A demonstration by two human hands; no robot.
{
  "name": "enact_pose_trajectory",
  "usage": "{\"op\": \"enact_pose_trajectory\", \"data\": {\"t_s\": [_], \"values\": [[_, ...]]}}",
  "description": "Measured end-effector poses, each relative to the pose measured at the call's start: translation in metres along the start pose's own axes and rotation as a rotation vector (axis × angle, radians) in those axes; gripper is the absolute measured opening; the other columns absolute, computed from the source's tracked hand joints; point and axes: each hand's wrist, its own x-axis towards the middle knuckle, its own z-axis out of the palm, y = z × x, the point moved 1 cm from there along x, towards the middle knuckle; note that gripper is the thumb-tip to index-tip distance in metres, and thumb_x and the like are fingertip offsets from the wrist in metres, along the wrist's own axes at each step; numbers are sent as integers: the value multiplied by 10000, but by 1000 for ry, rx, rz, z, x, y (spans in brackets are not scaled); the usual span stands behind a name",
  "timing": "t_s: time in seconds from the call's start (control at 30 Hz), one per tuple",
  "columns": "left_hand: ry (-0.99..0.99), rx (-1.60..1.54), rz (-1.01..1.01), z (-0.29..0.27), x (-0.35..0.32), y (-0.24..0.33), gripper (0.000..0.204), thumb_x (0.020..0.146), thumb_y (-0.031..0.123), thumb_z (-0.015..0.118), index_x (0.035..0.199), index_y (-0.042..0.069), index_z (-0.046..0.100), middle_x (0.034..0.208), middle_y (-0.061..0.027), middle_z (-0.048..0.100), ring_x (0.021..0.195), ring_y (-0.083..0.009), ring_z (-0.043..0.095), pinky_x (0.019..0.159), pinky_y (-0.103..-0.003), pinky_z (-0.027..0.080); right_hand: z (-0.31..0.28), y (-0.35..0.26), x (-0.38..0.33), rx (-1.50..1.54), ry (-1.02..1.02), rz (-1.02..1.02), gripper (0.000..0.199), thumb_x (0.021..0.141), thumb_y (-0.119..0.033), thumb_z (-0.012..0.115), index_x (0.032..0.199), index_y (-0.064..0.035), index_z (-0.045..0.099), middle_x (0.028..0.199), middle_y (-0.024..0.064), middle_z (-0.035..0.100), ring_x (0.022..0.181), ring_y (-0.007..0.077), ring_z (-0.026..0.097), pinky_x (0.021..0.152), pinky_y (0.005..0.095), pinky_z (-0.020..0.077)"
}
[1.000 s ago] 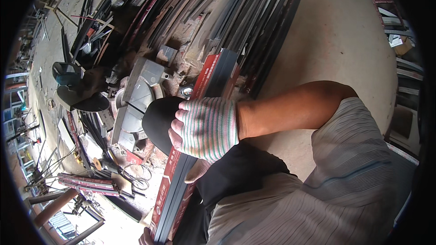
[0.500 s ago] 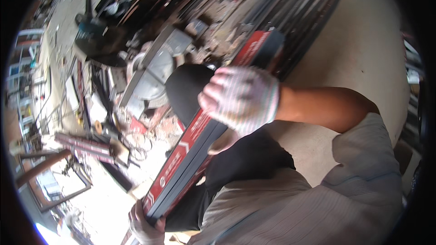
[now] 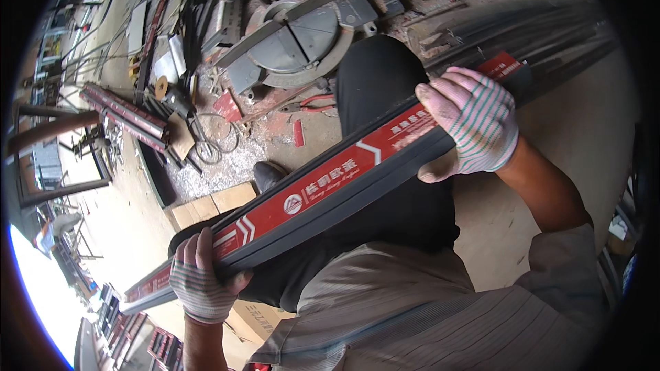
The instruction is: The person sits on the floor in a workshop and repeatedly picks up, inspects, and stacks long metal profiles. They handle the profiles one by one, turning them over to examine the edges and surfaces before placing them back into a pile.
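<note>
A long dark metal profile (image 3: 330,180) with red printed film along its face lies slantwise across my lap, over my dark-trousered knees. Its lower left end drops toward the floor, and its far end points up to the right. My left hand (image 3: 204,280), in a striped knit glove, grips the profile near the lower left end. Higher up, my right hand (image 3: 474,124) wraps round it from above in a matching glove, thumb on the near side. Both palms and the profile's underside are hidden.
Ahead on the floor stands a grey mitre-saw base (image 3: 295,41), with red-handled pliers (image 3: 309,104) near it among chips and scraps. Long dark profiles (image 3: 529,34) lie at the far right. Red-filmed pieces (image 3: 127,113) and a dark frame (image 3: 58,158) are at left, flattened cardboard (image 3: 213,205) below.
The profile has swung from a steep slant to a flatter one. My right hand has moved right with it, my left hand up. The whole view has shifted, and both hands keep their grip.
</note>
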Motion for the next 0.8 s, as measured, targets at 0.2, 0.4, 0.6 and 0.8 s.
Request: {"op": "enact_pose_trajectory", "data": {"t_s": [0.2, 0.4, 0.6, 0.8], "values": [[-9, -33, 9, -5, 5, -2, 996, 737, 712, 776, 1389, -4, 540, 1167, -193, 651, 1055, -394, 646, 897, -515, 529, -3, -12, 6, -13, -132, 26, 893, 779, -765, 715, 1244, -5, 654, 1089, 152, 689, 1021, 328, 677, 1029, 476, 527], [0, -72, -24, -7, 6, -3, 978, 689, 672, 826, 1334, -22, 584, 1147, -195, 671, 1037, -386, 660, 888, -506, 529, -22, -9, 26, 23, -414, -21, 913, 786, -762, 708, 1292, -5, 645, 1143, 183, 677, 1120, 354, 650, 1151, 534, 429], [9, -71, -61, -8, 9, 1, 976, 710, 728, 782, 1309, -22, 606, 1110, -183, 680, 1005, -381, 667, 872, -498, 530, -81, 33, 54, 420, -377, 90, 900, 876, -720, 580, 1378, 27, 600, 1390, 212, 619, 1377, 349, 555, 1223, 546, 336], [11, -67, -57, -6, 7, 1, 999, 731, 764, 748, 1327, -23, 598, 1114, -189, 673, 1019, -384, 659, 886, -504, 526, -89, 14, 82, 447, -158, 194, 888, 999, -734, 371, 1410, 23, 587, 1385, 208, 634, 1330, 346, 589, 1170, 466, 410]]}}
